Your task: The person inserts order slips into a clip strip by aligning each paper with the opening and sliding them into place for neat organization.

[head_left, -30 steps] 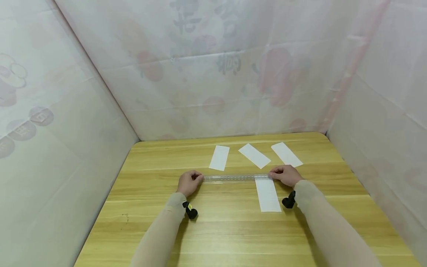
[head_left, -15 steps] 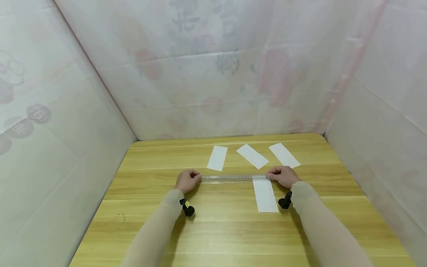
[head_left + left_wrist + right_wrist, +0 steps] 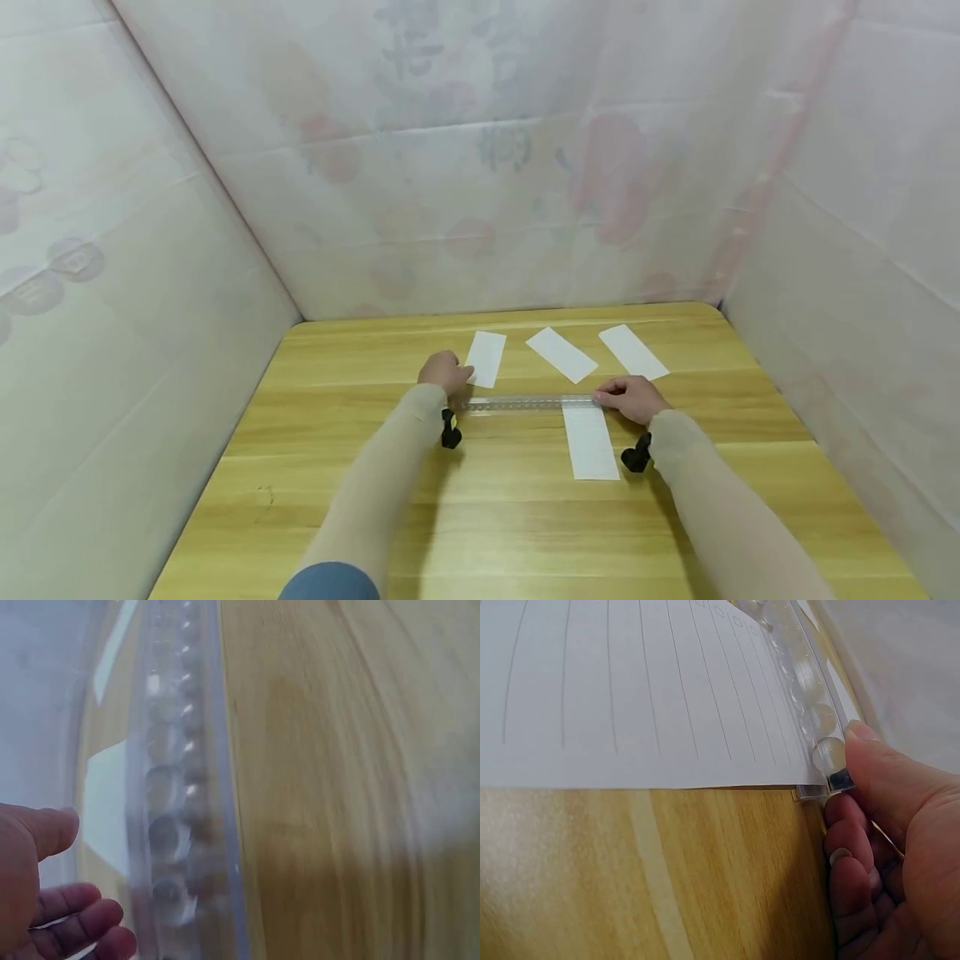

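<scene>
Clipping: one lined slip [image 3: 590,442] sitting in the clear binding bar [image 3: 525,402], three waiting.
Right hand [image 3: 633,398]: pinching the bar's end.
Left hand [image 3: 446,372]: relaxed, reaching toward the nearest loose slip [image 3: 486,358].

Two paper slips [image 3: 561,355] [image 3: 633,352] at far edge of wooden table [image 3: 495,517]; patterned sheeting [image 3: 480,167] behind.

We see a yellow-tan desk [image 3: 495,517] with darker wood-grain streaks. A clear ruler [image 3: 525,402] carries a row of round bubble shapes along its length. The paper slip [image 3: 590,442] under it is white with thin grey ruled lines and small squares; three more slips [image 3: 560,355] look plain white. Both sleeves [image 3: 375,492] are beige. The surrounding sheeting [image 3: 480,167] is whitish with faded red and grey prints.
</scene>
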Available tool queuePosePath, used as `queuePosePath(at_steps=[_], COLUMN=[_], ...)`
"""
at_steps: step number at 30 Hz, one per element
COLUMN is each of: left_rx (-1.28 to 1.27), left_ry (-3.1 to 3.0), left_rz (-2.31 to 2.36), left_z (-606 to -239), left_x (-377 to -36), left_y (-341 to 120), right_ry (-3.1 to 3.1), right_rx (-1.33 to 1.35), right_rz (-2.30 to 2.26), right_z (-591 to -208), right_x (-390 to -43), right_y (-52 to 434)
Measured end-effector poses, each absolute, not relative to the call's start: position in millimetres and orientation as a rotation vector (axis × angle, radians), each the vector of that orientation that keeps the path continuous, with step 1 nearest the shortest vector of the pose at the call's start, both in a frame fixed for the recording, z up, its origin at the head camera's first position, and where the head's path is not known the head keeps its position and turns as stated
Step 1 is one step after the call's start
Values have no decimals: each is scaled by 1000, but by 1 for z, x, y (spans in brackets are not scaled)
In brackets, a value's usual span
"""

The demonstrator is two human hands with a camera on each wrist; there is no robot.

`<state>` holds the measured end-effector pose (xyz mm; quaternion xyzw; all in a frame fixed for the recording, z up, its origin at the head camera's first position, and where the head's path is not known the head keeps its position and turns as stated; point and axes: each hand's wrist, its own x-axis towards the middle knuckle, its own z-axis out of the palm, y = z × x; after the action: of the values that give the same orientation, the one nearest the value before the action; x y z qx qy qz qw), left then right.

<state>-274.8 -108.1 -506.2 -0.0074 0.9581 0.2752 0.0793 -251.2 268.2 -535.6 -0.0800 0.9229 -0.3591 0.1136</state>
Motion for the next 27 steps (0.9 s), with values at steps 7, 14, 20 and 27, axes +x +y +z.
queuePosePath(at_steps=[7,14,20,27], left_rx=[-136,-206,-158,-165], left_ry=[2980,3043,3121,3145], left_rz=[503,457,478,548], left_z=[-522,-525,-531,-534], left_x=[-278,-266,-264,-257], left_y=[-80,-65,-70,-74], right_ry=[2716,2709,2712,2701], right_rx=[-217,-199,-178,-200], right_rz=[-1074,-1076,-1093,-1108], right_z=[-532,-527,-523,-526], right_x=[-243,-239,-235,-232], right_y=[268,270,268,266])
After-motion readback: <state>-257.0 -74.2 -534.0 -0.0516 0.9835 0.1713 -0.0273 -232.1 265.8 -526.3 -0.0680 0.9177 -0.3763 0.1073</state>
